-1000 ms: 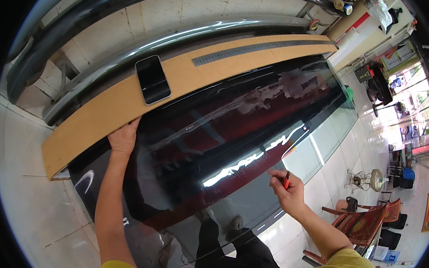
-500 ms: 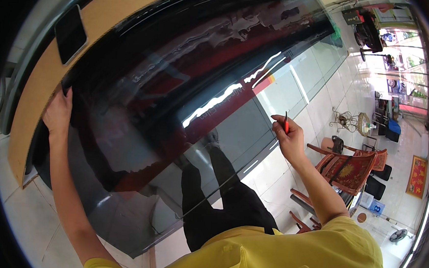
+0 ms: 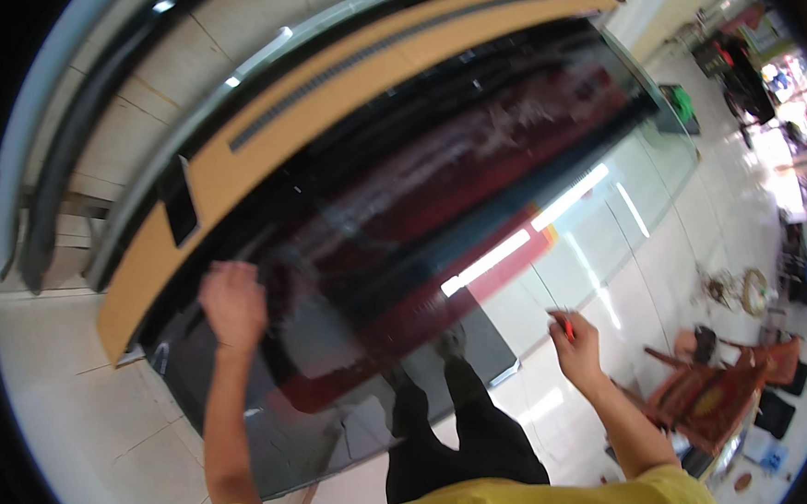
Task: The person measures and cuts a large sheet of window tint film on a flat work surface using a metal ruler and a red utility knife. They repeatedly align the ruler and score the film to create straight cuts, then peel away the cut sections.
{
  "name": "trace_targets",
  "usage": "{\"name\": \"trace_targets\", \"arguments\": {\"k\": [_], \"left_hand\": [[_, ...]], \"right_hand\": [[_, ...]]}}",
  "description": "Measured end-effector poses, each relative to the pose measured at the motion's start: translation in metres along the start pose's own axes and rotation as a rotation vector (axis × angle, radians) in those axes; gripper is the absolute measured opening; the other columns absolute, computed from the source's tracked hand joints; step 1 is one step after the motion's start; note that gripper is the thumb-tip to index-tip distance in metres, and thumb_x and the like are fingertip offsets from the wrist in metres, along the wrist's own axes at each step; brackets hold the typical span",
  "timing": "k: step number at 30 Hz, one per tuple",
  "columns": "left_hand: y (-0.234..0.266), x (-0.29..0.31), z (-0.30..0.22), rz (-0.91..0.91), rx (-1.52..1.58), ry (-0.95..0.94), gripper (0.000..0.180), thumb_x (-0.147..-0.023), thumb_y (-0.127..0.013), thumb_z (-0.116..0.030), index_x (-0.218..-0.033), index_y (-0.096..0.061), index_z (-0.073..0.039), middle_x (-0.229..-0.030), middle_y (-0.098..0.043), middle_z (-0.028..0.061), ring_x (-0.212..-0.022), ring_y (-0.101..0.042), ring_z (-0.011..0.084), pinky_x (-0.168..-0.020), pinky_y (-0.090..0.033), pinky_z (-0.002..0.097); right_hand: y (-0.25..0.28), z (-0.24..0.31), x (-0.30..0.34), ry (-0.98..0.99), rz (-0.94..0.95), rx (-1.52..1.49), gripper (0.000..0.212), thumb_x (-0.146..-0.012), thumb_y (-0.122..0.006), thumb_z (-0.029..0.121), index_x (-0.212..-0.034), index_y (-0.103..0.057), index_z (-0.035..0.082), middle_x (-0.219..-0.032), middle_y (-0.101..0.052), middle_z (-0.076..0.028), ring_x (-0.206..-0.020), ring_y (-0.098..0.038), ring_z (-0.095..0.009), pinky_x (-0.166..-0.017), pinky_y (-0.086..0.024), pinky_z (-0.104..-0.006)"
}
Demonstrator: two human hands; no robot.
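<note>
Head view: glossy dark sheet (image 3: 404, 243) on the glass table (image 3: 654, 166), long axis lower left to upper right, alongside the tan board (image 3: 223, 181) at the table's far edge. I've got the left hand (image 3: 236, 306) nearer, over the sheet's left end; blurred, can't tell fingers apart or together. Right hand (image 3: 582, 351), near edge side, grips a red tool (image 3: 569, 330).
</note>
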State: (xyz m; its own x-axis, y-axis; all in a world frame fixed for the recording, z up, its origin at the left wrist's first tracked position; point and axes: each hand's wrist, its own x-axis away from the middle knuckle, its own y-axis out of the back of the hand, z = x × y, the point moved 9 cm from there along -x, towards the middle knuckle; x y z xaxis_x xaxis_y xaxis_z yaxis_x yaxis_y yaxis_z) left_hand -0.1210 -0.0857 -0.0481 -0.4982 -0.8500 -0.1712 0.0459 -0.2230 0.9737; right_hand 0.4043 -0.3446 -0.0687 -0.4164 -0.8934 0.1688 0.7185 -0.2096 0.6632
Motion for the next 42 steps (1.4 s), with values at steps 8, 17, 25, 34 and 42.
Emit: {"name": "trace_targets", "arguments": {"k": [8, 17, 25, 34, 42], "left_hand": [[0.095, -0.236, -0.098, -0.48, 0.252, -0.109, 0.034, -0.099, -0.066, -0.006, -0.132, -0.074, -0.002, -0.141, -0.067, 0.0186, -0.124, -0.065, 0.0404, -0.103, -0.055, 0.0509], [0.009, -0.345, -0.023, 0.287, 0.14, -0.066, 0.046, -0.094, -0.06, -0.01, -0.14, -0.059, -0.006, -0.134, -0.063, 0.0337, -0.12, -0.066, 0.0539, -0.108, -0.053, 0.0559], [0.092, -0.261, -0.08, 0.084, 0.254, 0.242, 0.04, -0.092, -0.062, -0.019, -0.123, -0.066, 0.004, -0.13, -0.065, 0.0295, -0.119, -0.066, 0.0508, -0.104, -0.054, 0.0577], [0.136, 0.068, -0.124, -0.222, 0.696, 0.222, 0.045, -0.079, -0.094, -0.042, -0.092, -0.066, -0.009, -0.095, -0.054, 0.0042, -0.068, -0.06, 0.0191, -0.05, -0.047, 0.0333], [0.07, 0.36, -0.036, 0.048, 0.686, 0.327, 0.045, -0.071, -0.097, -0.039, -0.098, -0.073, -0.012, -0.102, -0.059, 0.0042, -0.08, -0.066, 0.0203, -0.065, -0.053, 0.0345]], "right_hand": [[0.012, 0.006, -0.021, -0.01, 0.049, -0.168, 0.02, -0.103, -0.07, 0.006, -0.12, -0.077, -0.002, -0.083, -0.068, -0.004, -0.078, -0.061, -0.012, -0.072, -0.051, -0.0297], [0.018, 0.014, -0.038, 0.067, 0.078, -0.158, 0.019, -0.104, -0.07, 0.005, -0.121, -0.076, -0.002, -0.084, -0.064, -0.005, -0.079, -0.06, -0.012, -0.074, -0.051, -0.0288], [0.04, 0.133, -0.122, 0.782, -0.177, 0.173, 0.037, -0.095, -0.074, -0.005, -0.131, -0.074, 0.002, -0.115, -0.073, -0.017, -0.105, -0.071, -0.035, -0.085, -0.058, -0.0382], [0.017, 0.243, -0.121, 1.345, -0.049, 1.002, 0.086, -0.085, -0.074, -0.014, -0.164, -0.052, 0.014, -0.161, -0.059, -0.012, -0.142, -0.062, -0.034, -0.109, -0.059, -0.042], [-0.03, 0.168, -0.016, 0.989, 0.424, 0.95, 0.041, -0.072, -0.062, -0.016, -0.11, -0.068, -0.002, -0.106, -0.068, -0.023, -0.105, -0.065, -0.049, -0.093, -0.055, -0.0589]]}}
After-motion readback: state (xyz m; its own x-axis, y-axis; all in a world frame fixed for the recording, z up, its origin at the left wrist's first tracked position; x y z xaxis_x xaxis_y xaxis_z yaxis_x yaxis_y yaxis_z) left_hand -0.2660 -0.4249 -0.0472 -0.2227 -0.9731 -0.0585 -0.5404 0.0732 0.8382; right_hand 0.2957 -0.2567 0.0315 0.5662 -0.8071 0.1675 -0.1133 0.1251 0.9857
